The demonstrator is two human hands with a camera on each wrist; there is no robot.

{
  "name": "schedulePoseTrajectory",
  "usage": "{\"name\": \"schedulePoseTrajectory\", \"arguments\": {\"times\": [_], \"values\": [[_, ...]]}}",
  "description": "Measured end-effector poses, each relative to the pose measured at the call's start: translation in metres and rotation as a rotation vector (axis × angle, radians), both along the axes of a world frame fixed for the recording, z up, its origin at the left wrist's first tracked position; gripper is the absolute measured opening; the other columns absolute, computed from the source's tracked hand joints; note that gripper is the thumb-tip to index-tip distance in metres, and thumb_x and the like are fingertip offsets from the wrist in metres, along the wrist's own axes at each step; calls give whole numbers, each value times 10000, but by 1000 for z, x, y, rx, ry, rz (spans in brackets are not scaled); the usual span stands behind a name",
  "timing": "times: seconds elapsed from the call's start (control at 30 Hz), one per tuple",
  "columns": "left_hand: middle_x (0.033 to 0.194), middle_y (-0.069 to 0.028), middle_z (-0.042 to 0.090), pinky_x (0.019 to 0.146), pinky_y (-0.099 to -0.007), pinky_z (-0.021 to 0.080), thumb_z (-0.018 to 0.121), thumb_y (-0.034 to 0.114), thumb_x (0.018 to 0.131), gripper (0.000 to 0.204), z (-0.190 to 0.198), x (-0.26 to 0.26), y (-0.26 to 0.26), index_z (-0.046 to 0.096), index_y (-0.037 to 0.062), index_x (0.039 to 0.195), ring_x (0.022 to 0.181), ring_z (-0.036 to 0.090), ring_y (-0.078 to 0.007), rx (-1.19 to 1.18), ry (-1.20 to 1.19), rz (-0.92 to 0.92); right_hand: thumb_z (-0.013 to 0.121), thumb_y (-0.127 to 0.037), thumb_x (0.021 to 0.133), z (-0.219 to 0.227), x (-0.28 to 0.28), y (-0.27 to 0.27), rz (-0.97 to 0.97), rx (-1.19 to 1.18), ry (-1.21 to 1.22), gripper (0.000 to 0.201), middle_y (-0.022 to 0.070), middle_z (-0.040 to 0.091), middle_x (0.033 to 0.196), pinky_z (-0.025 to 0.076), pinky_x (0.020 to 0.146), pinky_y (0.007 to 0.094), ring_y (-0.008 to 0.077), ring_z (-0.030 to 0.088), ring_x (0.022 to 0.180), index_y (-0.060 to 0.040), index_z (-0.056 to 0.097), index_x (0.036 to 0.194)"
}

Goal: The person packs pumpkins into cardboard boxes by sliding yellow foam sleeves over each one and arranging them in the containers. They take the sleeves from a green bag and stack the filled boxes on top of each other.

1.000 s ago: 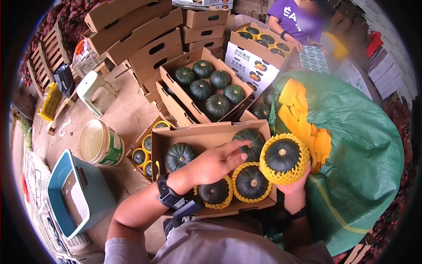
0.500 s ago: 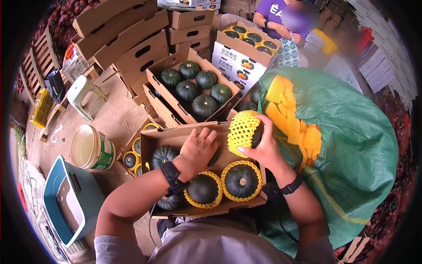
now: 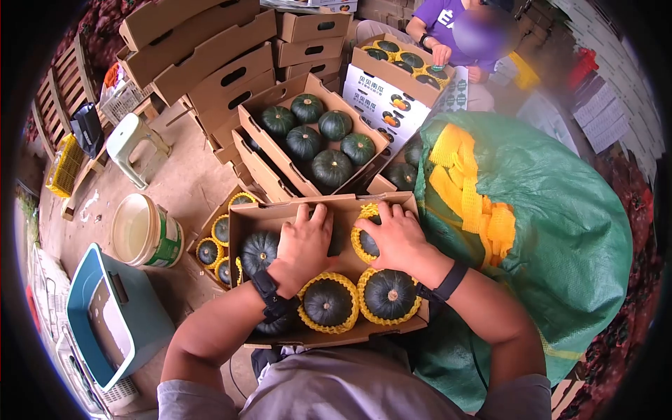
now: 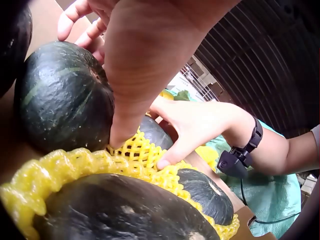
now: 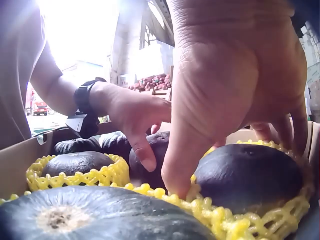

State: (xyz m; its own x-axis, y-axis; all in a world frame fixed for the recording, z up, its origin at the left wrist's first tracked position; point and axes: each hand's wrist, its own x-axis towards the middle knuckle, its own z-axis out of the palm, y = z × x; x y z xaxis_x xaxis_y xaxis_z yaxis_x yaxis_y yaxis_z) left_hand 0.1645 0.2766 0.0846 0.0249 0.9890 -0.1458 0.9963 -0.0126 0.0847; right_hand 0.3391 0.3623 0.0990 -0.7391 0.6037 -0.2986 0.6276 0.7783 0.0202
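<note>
An open cardboard box (image 3: 280, 204) holds dark green squashes, some in yellow foam nets. My left hand (image 3: 304, 241) grips a bare squash (image 3: 339, 239) in the middle of the far row, mostly hidden under the palm; in the left wrist view fingers and thumb span that squash (image 4: 65, 100). At the box's far right corner my right hand (image 3: 406, 241) curls round a netted squash (image 3: 369, 241), also seen in the right wrist view (image 5: 247, 175). Two netted squashes (image 3: 327, 302) (image 3: 389, 294) sit in the near row, and a bare one (image 3: 260, 250) at the left.
A green sack (image 3: 553, 210) with yellow nets (image 3: 462, 189) stands at the right. Beyond the box are another box of bare squashes (image 3: 305, 142) and stacked cartons (image 3: 231, 77). A bucket (image 3: 140, 227), blue tub (image 3: 133, 308) and stool (image 3: 133, 143) stand left. A person in purple (image 3: 448, 28) sits behind.
The netted squash in my right hand has come down into the box's far right corner. My left hand has shifted the bare squash leftward from that corner. The seated person's hands have moved to a carton.
</note>
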Motion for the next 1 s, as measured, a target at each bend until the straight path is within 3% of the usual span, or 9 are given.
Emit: {"name": "schedulePoseTrajectory", "arguments": {"times": [0.2, 0.37, 0.5, 0.6, 0.67, 0.77, 0.83, 0.93, 1.0], "values": [[1274, -99, 449, 874, -411, 522, 800, 446, 619, 863, -5, -9, -3, 485, 23, 1303, 1239, 398, -303, 77, -137, 33, 863, -338, 571, -9, -1, -1, 119, 62, 43, 797, 127, 414, 1326, 474, 872, 498, 383, 467, 1166, -270, 503, 1278], [1260, -106, 456, 888, -395, 522, 803, 427, 616, 866, -6, -9, -4, 479, 33, 1316, 1246, 392, -309, 120, -202, 36, 818, -255, 580, -10, -3, 43, 95, -407, 49, 711, 74, 467, 1298, 466, 869, 547, 402, 484, 1132, -223, 530, 1229], [1296, -108, 447, 982, -411, 452, 825, 327, 616, 846, -9, -21, -10, 471, 98, 1349, 1232, 405, -333, 155, -370, 18, 816, -275, 621, -14, -4, 7, -14, -133, 60, 744, 108, 373, 1400, 419, 895, 609, 423, 395, 1237, -245, 503, 1295], [1302, -147, 435, 1026, -418, 408, 840, 238, 608, 855, -10, -34, -21, 461, 135, 1368, 1205, 429, -354, 165, -471, 6, 784, -273, 705, -12, 20, -6, 15, -44, 280, 674, 111, 312, 1455, 422, 965, 523, 404, 357, 1294, -221, 500, 1314], [1289, -165, 432, 1013, -415, 424, 830, 257, 623, 855, -11, -34, -25, 446, 149, 1380, 1187, 435, -363, 167, -445, 3, 759, -243, 739, 2, 40, 12, 68, -284, 615, 544, 119, 444, 1368, 443, 959, 440, 348, 463, 1226, -152, 561, 1238], [1244, -180, 452, 976, -427, 442, 802, 325, 672, 786, -5, -26, -22, 466, 151, 1361, 1144, 456, -365, 123, -425, 89, 719, -203, 772, 15, 77, 39, -488, 292, 826, 303, 100, 614, 1037, 483, 800, 394, 303, 599, 953, -81, 576, 1010], [1232, -189, 465, 941, -433, 458, 764, 380, 724, 727, 1, -19, -24, 478, 135, 1346, 1120, 465, -364, 87, -389, 129, 705, -166, 774, -25, 131, 69, -647, 681, 494, 494, 148, 618, 1038, 476, 843, 428, 371, 582, 957, -110, 515, 1227], [1227, -188, 461, 976, -430, 422, 762, 358, 737, 724, 12, -18, -32, 465, 124, 1354, 1115, 466, -376, 205, -519, 22, 646, -68, 800, -39, 158, 79, -998, 108, 521, 532, 127, 621, 1111, 489, 857, 400, 324, 611, 978, -68, 471, 1302], [1294, -187, 462, 992, -406, 409, 720, 374, 808, 705, 24, -18, -41, 427, 97, 1386, 1192, 456, -336, 59, -792, 58, 582, -8, 820, -39, 151, 68, -908, -259, 1085, 520, 113, 616, 1137, 495, 853, 356, 254, 617, 994, -25, 440, 1320]]}}
